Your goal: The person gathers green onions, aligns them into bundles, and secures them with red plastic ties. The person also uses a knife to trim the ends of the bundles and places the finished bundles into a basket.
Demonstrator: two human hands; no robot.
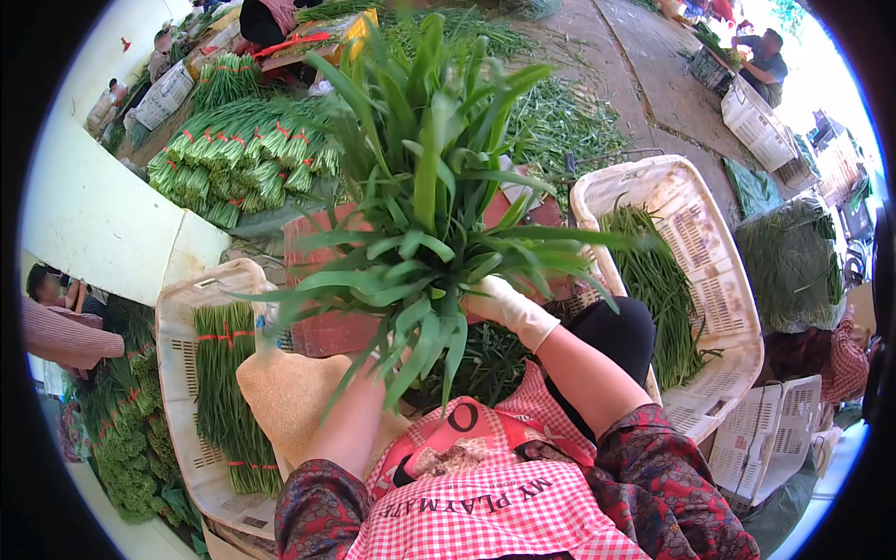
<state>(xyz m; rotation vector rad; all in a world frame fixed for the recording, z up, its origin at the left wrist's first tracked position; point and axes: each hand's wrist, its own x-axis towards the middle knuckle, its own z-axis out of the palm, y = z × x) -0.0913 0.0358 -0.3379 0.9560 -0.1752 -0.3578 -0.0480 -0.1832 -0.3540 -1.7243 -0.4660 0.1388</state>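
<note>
A large bunch of flat green leaves, apparently garlic chives [430, 231], stands before me with its tips fanning up towards the camera. My right hand [493, 302], in a pale rubber glove, grips the bunch at its right side, low among the leaves. Drooping leaves cover most of my left hand [383, 355] on the near left side, so its fingers are hidden. Behind the bunch is a worn red board or low table [322, 322]. Loose dark green leaves [483, 360] lie below, between my knees.
On the left, a white plastic crate [171, 336] holds red-tied chives [227, 392]. Another crate [714, 280] at right contains loose chives [651, 294]. Tied bundles [245, 154] are piled beyond, with leaf scraps [560, 122] on the floor. Other people sit around the edges.
</note>
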